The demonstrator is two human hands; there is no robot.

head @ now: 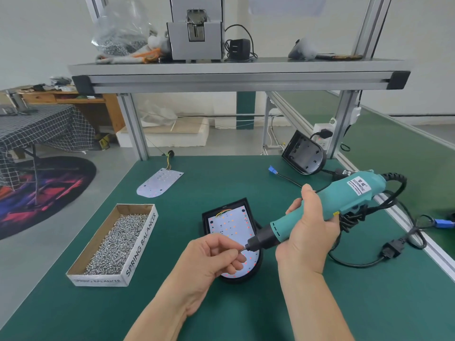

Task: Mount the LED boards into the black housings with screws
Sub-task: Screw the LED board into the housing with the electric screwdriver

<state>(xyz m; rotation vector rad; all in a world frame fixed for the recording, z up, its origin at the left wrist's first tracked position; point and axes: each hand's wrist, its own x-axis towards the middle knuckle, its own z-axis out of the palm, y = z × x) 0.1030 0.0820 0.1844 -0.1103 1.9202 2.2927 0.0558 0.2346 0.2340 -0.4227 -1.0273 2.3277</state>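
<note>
A black housing (206, 221) lies on the green mat with a white LED board (229, 223) seated in it. My right hand (307, 232) grips a teal electric screwdriver (344, 195), held slantwise above the housing with its black tip pointing left. My left hand (214, 257) pinches a small screw (243, 249) at the driver's bit, just over the board. A second LED board (158, 182) with wires lies loose farther back on the left. Another black housing (304, 152) leans at the back right.
A cardboard box (141, 244) with several silver screws sits left of the housing. The driver's black cable (384, 249) loops on the right by the mat's edge. A blue connector (272, 170) lies near the far housing. An aluminium shelf (236, 70) spans overhead.
</note>
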